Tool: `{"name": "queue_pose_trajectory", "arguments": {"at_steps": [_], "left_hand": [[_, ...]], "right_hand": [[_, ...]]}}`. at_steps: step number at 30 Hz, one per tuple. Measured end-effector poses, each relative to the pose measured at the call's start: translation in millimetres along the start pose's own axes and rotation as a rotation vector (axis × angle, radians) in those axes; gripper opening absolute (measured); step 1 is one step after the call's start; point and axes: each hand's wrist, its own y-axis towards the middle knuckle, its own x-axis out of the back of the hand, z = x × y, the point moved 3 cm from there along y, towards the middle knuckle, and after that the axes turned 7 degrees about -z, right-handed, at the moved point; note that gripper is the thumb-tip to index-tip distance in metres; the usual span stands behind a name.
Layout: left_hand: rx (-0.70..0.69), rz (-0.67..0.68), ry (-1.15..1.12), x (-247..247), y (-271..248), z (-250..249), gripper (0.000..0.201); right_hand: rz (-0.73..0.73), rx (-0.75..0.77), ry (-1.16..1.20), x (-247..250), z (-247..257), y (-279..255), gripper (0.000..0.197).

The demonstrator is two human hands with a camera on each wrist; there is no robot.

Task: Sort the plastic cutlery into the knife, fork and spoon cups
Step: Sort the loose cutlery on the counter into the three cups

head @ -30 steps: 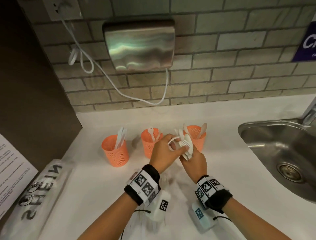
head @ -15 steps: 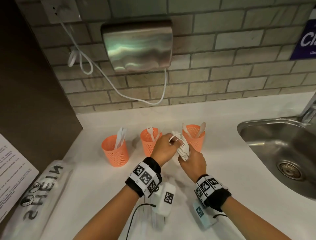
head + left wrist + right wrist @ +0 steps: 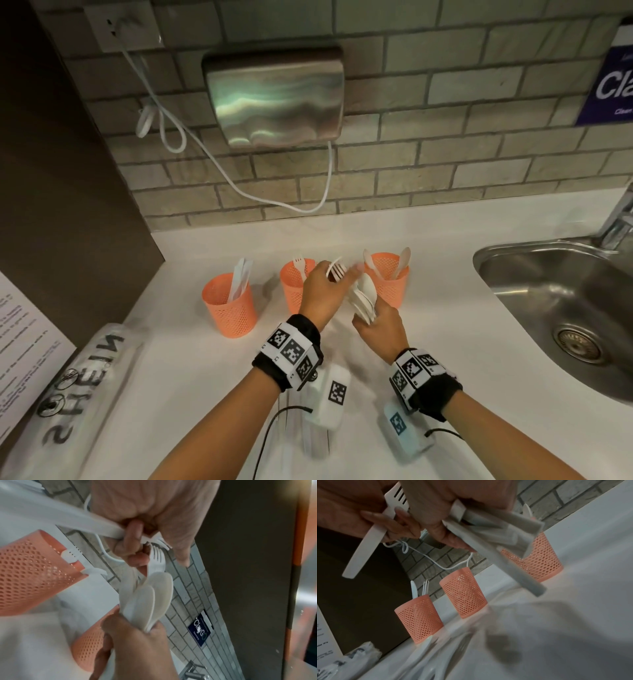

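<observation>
In the middle of the head view, the left hand (image 3: 322, 291) pinches a white plastic fork (image 3: 337, 270) between thumb and curled fingers, tines up, just above the rim of the middle cup (image 3: 294, 287). Just right of it, the right hand (image 3: 380, 329) is closed around a bundle of white cutlery (image 3: 363, 301), spoon bowls fanned upward (the right wrist view shows the handles sticking out below the fingers). The bundle sits between the middle cup and the right cup (image 3: 390, 287).

Three orange mesh cups stand in a row on the white counter (image 3: 205, 377) at centre frame. The left cup (image 3: 229, 305) holds knives, the middle one a fork, the right one spoons. More cutlery lies on the counter at the bottom centre, blurred, near the wrists.

A steel sink (image 3: 555, 308) fills the right edge. A hand dryer (image 3: 274, 96) hangs on the tiled wall at upper centre, and a clear plastic bag (image 3: 68, 394) lies at lower left.
</observation>
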Motion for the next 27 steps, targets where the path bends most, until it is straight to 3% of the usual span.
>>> {"name": "queue_pose_trajectory", "arguments": {"at_steps": [5, 9, 15, 18, 21, 27], "left_hand": [[0.025, -0.016, -0.051, -3.2, 3.2, 4.9, 0.013], [-0.010, -0.168, -0.171, 11.6, 19.3, -10.7, 0.012], [0.054, -0.468, -0.402, 44.5, 50.0, -23.5, 0.006], [0.115, -0.506, -0.519, 57.5, 66.0, -20.8, 0.008], [0.065, -0.495, -0.492, 67.2, 79.7, -19.8, 0.011], [0.049, -0.517, -0.580, 72.6, 108.7, -16.4, 0.032]], "right_hand": [[0.115, -0.050, 0.123, -6.3, -2.8, 3.9, 0.027], [0.205, -0.169, 0.239, -5.3, -5.4, 4.2, 0.024], [0.320, -0.310, 0.414, 1.6, -8.3, 5.6, 0.012], [0.406, -0.332, 0.507, 6.9, -6.6, 5.8, 0.013], [0.481, -0.274, 0.482, 10.3, -4.0, 8.6, 0.023], [0.483, -0.276, 0.494, 21.3, -4.8, 18.1, 0.038]]}}
